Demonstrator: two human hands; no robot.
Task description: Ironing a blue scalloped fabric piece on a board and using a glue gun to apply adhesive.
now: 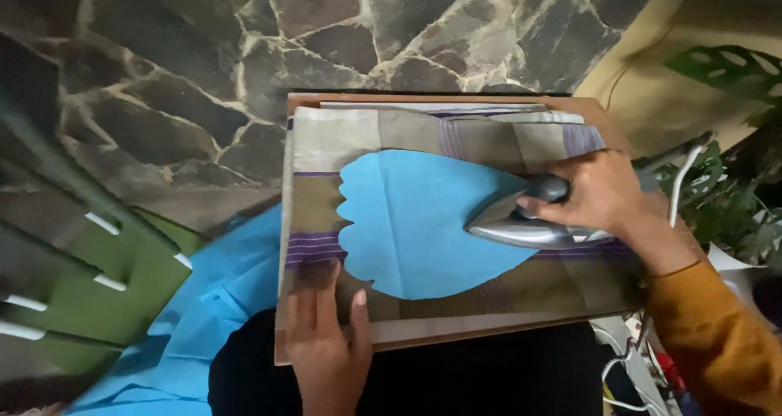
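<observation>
A light blue cut piece of fabric (415, 221) with a scalloped left edge lies flat on a striped beige, brown and purple cloth (358, 135) that covers a wooden board (456, 330). My right hand (599, 192) grips the dark handle of a metal iron (513, 225), whose tip rests on the right part of the blue piece. My left hand (326, 334) lies flat on the striped cloth at the board's near left corner, just below the blue piece.
More light blue fabric (220, 302) trails off the board to the left over my lap. A green slatted chair (90, 278) stands at left on a stone floor (204, 50). A white cord (680, 188) and leafy plants (733, 180) are at right.
</observation>
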